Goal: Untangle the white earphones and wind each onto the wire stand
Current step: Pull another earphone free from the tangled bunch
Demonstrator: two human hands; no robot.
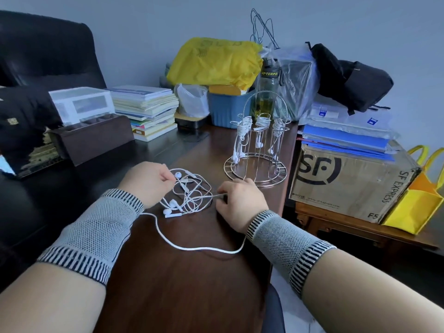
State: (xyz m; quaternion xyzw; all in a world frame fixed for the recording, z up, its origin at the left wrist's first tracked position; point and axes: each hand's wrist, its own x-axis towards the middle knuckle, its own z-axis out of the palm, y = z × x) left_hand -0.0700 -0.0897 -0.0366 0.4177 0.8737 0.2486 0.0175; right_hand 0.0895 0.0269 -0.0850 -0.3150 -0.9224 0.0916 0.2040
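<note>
earphones: tangled heap of thin white earphone cables with glossy white buds (186, 195), lying on the surface between both hands; one long loose strand trails toward the viewer in a curve
left hand: left hand (146, 182) at left edge of the heap, fingers (168, 176) curled narrow, pinching a cable just beside a bud
right hand: right hand (240, 203) at right edge of the heap, fingers curled, pinching a taut cable end
wrists: grey knitted mesh wristbands with black-and-white ribbed edges (105, 227) on both forearms
stand: round silver wire stand with upright prongs and an arched handle (255, 150), behind the heap, near the right hand; three white earphones wound on its prongs, buds hanging down
surface: dark brown polished wooden surface (182, 280), smooth, slight sheen, long and narrow
clutter behind: stack of paper books (146, 109), blue ribbed plastic bin (228, 109), crumpled yellow plastic bag (213, 61), clear bottle, black fabric bag
right side: brown corrugated cardboard box printed "SF EXPRESS" (348, 181) on a low wooden table, blue folders on top, yellow tote beside
left side: black leather chair (43, 51)
room: plain pale grey wall (144, 25)
</note>
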